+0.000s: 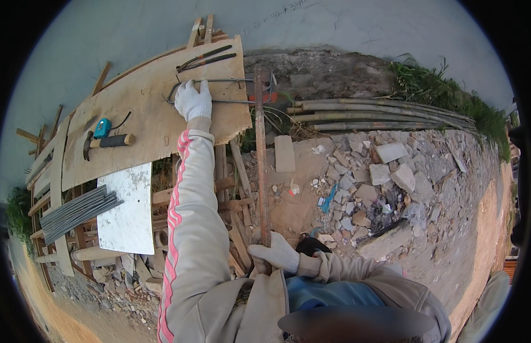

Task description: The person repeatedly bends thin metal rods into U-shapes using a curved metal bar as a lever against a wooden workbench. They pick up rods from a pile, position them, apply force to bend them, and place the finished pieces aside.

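Observation:
My left hand [194, 103], in a white knit glove, is closed on a bent steel-rod stirrup [228, 102] lying across the end of a plywood board [157, 108]. In my right hand [277, 253], also gloved, is the near end of a long rusty steel bar [262, 166]; its far end crosses the stirrup just past the board's edge. Pincers [206, 60] with dark handles rest beyond my left hand. Farther left on the plywood lie a hammer [111, 141] and a teal tape measure [102, 128].
A bundle of steel rods [79, 212] and a white panel [125, 211] lie on the timber frame at left. Bamboo poles [385, 108] run along the wall. Broken stone rubble [365, 188] covers the ground at right, with a pale block [284, 154] beside the bar.

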Motion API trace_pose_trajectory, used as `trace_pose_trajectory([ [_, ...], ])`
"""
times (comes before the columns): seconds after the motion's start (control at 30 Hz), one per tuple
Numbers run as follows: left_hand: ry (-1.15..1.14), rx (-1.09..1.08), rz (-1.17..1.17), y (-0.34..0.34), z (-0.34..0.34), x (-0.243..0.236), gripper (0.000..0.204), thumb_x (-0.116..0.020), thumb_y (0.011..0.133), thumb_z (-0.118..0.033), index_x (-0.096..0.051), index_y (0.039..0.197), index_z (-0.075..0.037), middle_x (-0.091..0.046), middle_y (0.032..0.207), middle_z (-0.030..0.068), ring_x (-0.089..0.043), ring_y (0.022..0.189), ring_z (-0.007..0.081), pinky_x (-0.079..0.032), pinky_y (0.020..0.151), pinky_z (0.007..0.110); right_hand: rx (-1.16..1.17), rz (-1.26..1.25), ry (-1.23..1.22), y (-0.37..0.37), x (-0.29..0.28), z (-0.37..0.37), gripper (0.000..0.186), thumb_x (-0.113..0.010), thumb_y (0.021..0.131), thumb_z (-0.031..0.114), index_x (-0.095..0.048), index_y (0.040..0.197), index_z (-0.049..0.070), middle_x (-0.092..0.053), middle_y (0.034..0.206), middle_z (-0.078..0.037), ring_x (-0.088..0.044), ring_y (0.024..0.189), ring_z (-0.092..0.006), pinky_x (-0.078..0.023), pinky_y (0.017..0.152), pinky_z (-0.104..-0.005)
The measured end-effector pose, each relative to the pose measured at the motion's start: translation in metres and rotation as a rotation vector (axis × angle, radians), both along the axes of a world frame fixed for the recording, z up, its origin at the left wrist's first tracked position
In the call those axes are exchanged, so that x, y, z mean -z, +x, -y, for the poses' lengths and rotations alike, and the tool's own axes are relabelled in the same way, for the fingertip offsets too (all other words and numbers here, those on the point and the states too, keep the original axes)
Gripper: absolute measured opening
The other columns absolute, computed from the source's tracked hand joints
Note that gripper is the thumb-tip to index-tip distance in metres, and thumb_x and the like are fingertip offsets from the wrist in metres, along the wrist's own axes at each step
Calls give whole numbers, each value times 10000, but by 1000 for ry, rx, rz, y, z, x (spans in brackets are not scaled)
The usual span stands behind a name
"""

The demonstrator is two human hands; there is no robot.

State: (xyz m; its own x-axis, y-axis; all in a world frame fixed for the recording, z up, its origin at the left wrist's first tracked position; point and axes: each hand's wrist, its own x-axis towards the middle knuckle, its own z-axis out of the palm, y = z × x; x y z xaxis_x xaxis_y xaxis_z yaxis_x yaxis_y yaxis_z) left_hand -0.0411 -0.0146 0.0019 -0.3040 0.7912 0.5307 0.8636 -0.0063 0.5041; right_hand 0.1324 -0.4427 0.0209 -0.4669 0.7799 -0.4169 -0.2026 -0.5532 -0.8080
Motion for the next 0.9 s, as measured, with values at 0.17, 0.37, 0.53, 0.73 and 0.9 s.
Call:
trace_pose_trajectory([
  [0.17, -234, -292, -28, -18, 26, -25, 632, -696, 891, -584, -682, 1299, -101, -651, 1314, 166, -598, 1272, 366, -482, 1032, 501, 186, 224, 512, 11, -4, -24, 216, -734, 969, 197, -613, 967, 18, -622, 715, -28, -619, 605, -98, -510, 580, -288],
  [0.37, -429, -354, -59, -30, 18, -49, 684, -764, 843, -553, -611, 1342, -111, -647, 1311, 200, -674, 1174, 380, -548, 958, 501, 382, 126, 305, 83, -30, -104, 268, -748, 966, 150, -560, 1117, 34, -597, 752, -16, -560, 571, -79, -447, 535, -257],
  [0.53, -478, -381, -52, -39, 0, -48, 623, -773, 847, -451, -598, 1322, -88, -682, 1273, 214, -696, 1159, 376, -566, 955, 500, 496, 423, 565, 152, -36, -222, 274, -757, 977, 277, -662, 992, 20, -570, 759, 21, -502, 684, -53, -422, 635, -274],
  [0.73, -495, -541, 21, -37, -8, -43, 574, -788, 814, -347, -607, 1268, -46, -711, 1228, 242, -716, 1123, 383, -574, 945, 493, 374, 688, 831, 177, 6, -368, 436, -685, 984, 406, -661, 1145, 2, -706, 949, -185, -654, 874, -349, -504, 823, -401],
  [0.9, -233, -599, 255, -50, -7, -32, 335, -742, 835, -220, -709, 1088, -1, -755, 1054, 209, -737, 1011, 331, -586, 814, 423, 223, 639, 669, 171, 23, -467, 422, -699, 969, 425, -668, 1051, 12, -678, 783, -133, -662, 723, -297, -505, 699, -412],
])
